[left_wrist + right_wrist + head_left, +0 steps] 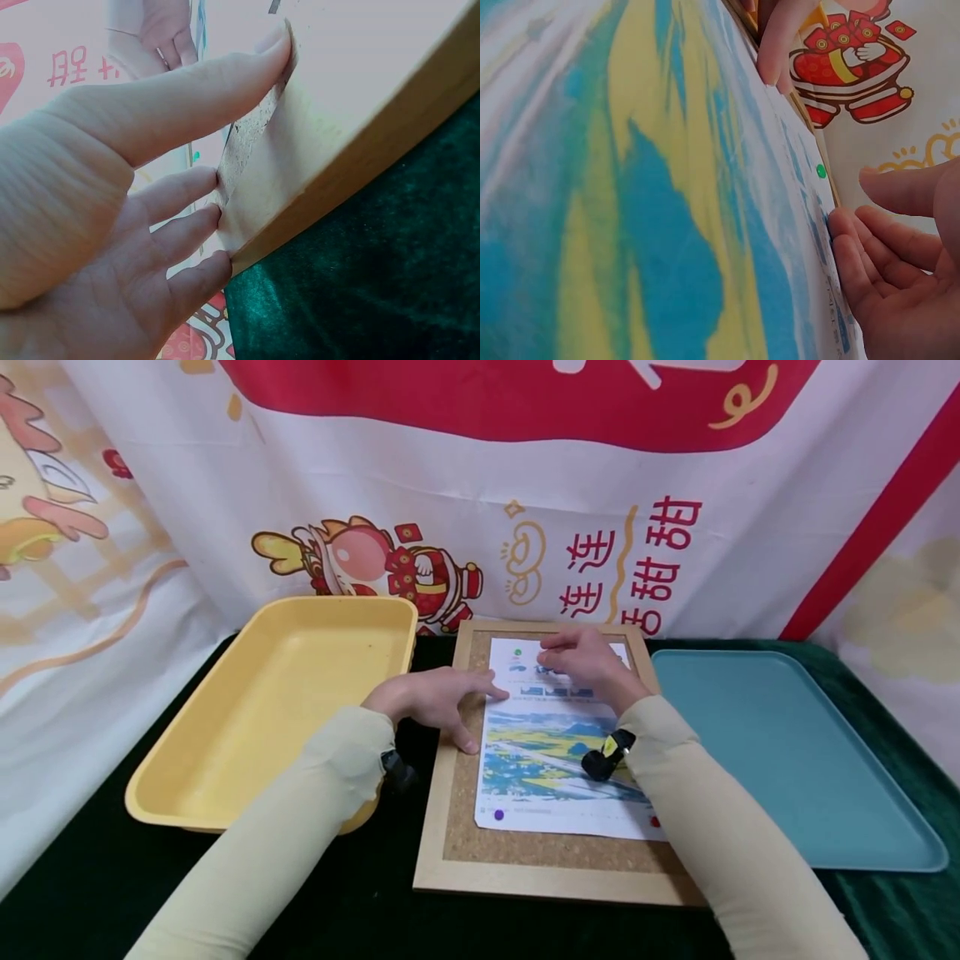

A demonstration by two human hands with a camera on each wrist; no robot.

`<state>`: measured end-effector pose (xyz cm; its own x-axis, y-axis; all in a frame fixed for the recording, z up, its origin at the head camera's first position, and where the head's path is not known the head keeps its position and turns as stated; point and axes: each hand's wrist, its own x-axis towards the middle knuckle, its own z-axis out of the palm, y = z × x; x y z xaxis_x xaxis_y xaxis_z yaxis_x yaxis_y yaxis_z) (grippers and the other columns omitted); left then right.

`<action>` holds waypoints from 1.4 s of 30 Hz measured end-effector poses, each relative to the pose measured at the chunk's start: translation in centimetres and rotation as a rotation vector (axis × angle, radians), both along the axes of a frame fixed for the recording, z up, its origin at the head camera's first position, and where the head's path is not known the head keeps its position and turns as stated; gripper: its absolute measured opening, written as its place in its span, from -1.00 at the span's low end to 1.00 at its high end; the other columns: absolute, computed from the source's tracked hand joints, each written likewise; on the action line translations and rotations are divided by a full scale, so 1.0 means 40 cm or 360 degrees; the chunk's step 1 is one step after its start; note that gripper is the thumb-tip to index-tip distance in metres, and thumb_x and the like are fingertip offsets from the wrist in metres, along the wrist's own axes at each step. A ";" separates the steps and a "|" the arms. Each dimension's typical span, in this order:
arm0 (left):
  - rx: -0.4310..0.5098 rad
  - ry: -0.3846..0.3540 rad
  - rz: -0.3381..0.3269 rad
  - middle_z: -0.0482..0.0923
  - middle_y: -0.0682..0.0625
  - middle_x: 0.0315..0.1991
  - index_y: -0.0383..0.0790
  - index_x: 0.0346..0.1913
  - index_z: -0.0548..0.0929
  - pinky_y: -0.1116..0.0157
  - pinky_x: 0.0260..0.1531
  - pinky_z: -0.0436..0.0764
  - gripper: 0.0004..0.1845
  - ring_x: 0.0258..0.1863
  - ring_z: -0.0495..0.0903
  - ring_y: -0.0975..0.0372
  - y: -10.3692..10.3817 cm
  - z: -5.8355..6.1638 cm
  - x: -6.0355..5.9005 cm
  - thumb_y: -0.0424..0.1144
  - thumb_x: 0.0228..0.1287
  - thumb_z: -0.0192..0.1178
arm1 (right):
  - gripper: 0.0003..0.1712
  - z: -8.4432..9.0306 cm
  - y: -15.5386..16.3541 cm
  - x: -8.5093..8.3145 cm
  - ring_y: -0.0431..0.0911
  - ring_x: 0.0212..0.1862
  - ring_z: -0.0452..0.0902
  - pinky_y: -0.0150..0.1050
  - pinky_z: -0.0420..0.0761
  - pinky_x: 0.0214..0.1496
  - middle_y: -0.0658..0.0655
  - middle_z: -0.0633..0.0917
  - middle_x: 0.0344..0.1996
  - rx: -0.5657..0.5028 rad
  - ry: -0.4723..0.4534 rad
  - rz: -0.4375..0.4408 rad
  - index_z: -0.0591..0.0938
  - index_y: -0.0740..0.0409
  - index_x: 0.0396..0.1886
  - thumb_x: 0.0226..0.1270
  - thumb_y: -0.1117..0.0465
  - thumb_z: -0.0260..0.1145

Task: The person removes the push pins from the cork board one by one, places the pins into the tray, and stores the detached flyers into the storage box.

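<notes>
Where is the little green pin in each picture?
Head: green pin at the paper's top left corner, on the cork board.
Left wrist: not clearly in it.
Right wrist: green pin right of middle, near the fingertips.
Shared landmark: the printed paper.

- Head view looks forward and down over the cork board (480, 852) from above.
- Left wrist view sits close against the board's wooden frame (360, 150).
- Right wrist view skims the printed sheet (652, 225) closely; all three share the board.

"连连" and "甜甜" on backdrop banner (525, 527)
</notes>
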<state>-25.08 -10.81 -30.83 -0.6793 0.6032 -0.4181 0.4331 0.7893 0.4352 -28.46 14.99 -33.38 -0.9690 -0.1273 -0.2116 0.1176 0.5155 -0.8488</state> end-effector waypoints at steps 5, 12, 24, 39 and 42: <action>-0.0006 -0.0008 0.0000 -0.10 0.03 0.78 0.22 0.63 0.35 -0.10 0.73 -0.04 -0.09 0.77 -0.12 0.04 0.005 0.002 0.002 -0.04 0.26 0.55 | -0.50 -0.002 0.007 -0.002 0.06 0.34 0.54 0.09 0.42 0.54 0.16 0.69 0.26 -0.0010 -0.0047 0.0017 0.59 0.09 0.43 0.58 0.14 0.33; -0.0011 -0.0010 0.0003 -0.11 0.03 0.78 0.22 0.63 0.35 -0.10 0.73 -0.06 -0.09 0.78 -0.15 0.03 0.002 0.004 0.003 -0.04 0.27 0.55 | -0.52 0.000 0.000 -0.004 0.06 0.34 0.51 0.10 0.38 0.57 0.14 0.68 0.23 -0.0007 -0.0051 0.0028 0.60 0.07 0.43 0.58 0.18 0.33; -0.0017 -0.0016 0.0002 -0.13 0.02 0.78 0.21 0.64 0.35 -0.08 0.74 -0.07 -0.09 0.78 -0.16 0.05 0.006 0.007 0.006 -0.06 0.27 0.55 | -0.59 -0.006 -0.017 -0.015 0.05 0.34 0.49 0.12 0.37 0.56 0.12 0.68 0.22 0.0051 -0.0014 -0.0006 0.66 0.05 0.35 0.59 0.16 0.33; -0.0028 -0.0008 0.0002 -0.13 0.01 0.78 0.21 0.64 0.34 -0.08 0.73 -0.06 -0.10 0.78 -0.15 0.03 0.000 0.006 0.005 -0.05 0.28 0.54 | -0.59 -0.009 -0.048 -0.032 0.06 0.40 0.47 0.12 0.33 0.58 0.12 0.65 0.31 -0.0011 -0.0007 -0.0125 0.72 0.06 0.28 0.49 0.18 0.43; -0.0024 0.0000 -0.0014 -0.13 0.01 0.78 0.20 0.64 0.35 -0.08 0.74 -0.07 -0.10 0.78 -0.16 0.04 0.003 0.006 0.005 -0.05 0.28 0.54 | -0.60 -0.011 -0.052 -0.033 0.06 0.38 0.50 0.09 0.36 0.56 0.13 0.68 0.29 -0.0009 0.0009 -0.0158 0.72 0.09 0.27 0.47 0.20 0.44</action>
